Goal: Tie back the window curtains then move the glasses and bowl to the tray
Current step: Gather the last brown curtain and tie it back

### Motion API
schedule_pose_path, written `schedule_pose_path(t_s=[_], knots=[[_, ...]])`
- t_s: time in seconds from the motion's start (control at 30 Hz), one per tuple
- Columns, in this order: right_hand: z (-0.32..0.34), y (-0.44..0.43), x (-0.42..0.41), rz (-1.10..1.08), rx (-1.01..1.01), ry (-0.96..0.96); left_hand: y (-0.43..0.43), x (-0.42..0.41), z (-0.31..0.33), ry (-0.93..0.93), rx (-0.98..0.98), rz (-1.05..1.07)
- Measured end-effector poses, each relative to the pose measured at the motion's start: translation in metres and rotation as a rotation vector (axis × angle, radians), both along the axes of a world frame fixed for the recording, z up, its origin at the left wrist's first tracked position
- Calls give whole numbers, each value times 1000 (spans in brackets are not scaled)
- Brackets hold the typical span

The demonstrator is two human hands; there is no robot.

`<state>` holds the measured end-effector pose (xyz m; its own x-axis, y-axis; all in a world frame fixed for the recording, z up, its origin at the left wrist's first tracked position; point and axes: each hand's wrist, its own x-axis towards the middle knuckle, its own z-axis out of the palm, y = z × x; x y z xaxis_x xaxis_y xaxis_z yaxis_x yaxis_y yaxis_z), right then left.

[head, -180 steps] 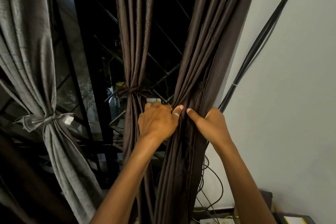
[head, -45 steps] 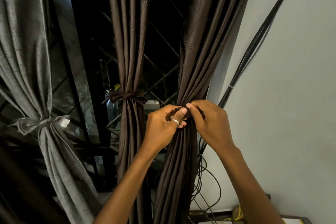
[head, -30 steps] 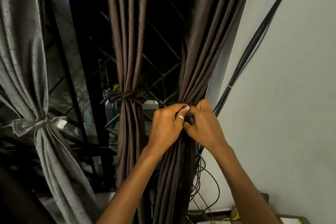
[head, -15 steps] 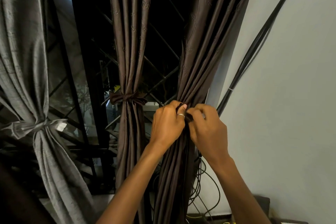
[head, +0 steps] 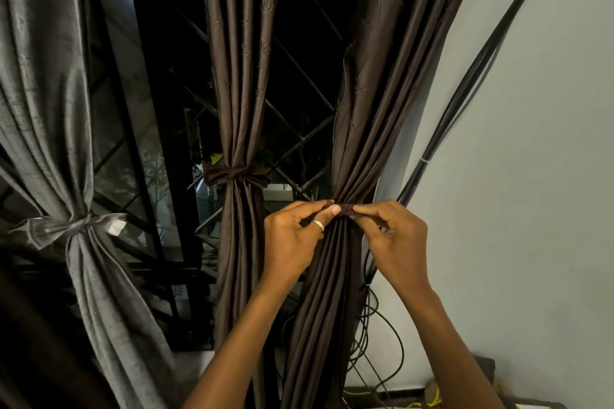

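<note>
Left hand [head: 292, 239] at nine o'clock and right hand [head: 395, 239] at three o'clock pinch the dark brown fabric tie [head: 345, 209] wrapped round the gathered brown pleated curtain [head: 365, 109].

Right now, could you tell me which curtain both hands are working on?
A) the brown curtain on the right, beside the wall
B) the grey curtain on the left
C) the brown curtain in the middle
A: the left hand and right hand both pinch the tie band round the right brown curtain, while the grey curtain and middle brown curtain hang already tied.
</note>
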<state>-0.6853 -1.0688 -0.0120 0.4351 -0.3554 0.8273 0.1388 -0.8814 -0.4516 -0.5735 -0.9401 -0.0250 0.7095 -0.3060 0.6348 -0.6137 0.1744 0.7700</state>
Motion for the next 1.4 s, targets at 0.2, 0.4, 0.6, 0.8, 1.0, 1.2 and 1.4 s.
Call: schedule_pose_path(t_s=[0.2, 0.4, 0.6, 0.8, 1.0, 1.2, 1.4], knots=[[2, 1, -4, 46, 75, 21, 5, 5, 0, 13, 25, -115], [3, -24, -22, -12, 274, 17, 18, 21, 8, -278, 153, 47], [0, -17, -15, -16, 404, 53, 16, 17, 5, -266, 170, 73], [5, -11, -9, -21, 445, 64, 17, 15, 8, -219, 182, 70], [21, -4, -11, -35, 357, 126, 20, 15, 10, -131, 255, 82], [33, 14, -6, -58, 248, 56, 37, 13, 10, -10, 286, 83], [17, 31, 11, 86, 344, 138, 62, 9, -6, 76, 342, 147]])
